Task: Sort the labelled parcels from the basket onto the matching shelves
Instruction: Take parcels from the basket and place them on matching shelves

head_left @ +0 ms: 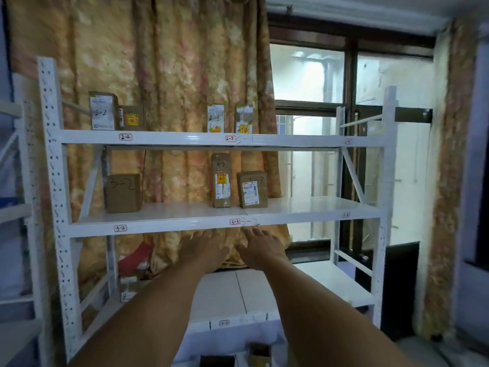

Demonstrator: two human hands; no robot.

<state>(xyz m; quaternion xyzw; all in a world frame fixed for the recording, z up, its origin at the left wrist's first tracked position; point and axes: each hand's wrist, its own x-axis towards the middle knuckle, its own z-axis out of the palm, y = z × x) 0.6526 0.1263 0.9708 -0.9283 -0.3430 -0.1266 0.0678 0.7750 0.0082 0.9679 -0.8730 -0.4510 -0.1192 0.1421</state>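
Orange floral curtain [172, 62] and dark-framed window [312, 83] behind a white metal rack [53, 154]. On the top shelf [291, 141], above the 2-2 tag [125, 137]: upright 2-2 parcel [102, 111], with a brown box [133, 118] just beside it on the right. Further along, above the 2-3 tag [230, 138]: 2-3 parcel [215, 118] and a taped parcel [244, 120], both upright and near each other, marking on the second too blurred to read. On the middle shelf [304, 207]: 3-2 box [123, 193] at the left above the 3-2 tag [120, 228]; tall 3-3 parcel [221, 180] and 3-3 box [252, 189] just beside each other above the 3-3 tag [234, 221]. Both arms stretched forward, left hand [203, 247] and right hand [260, 247] side by side, just below the front beam of the middle shelf and under the 3-3 tag. Holds nothing in either hand; fingers straight and spread wide, backs up. Contact with the beam: cannot tell, blurred. On the lower shelf [317, 282], far left, a small parcel [128, 294]. At the bottom edge, a cardboard box [260, 354], partly cut off.
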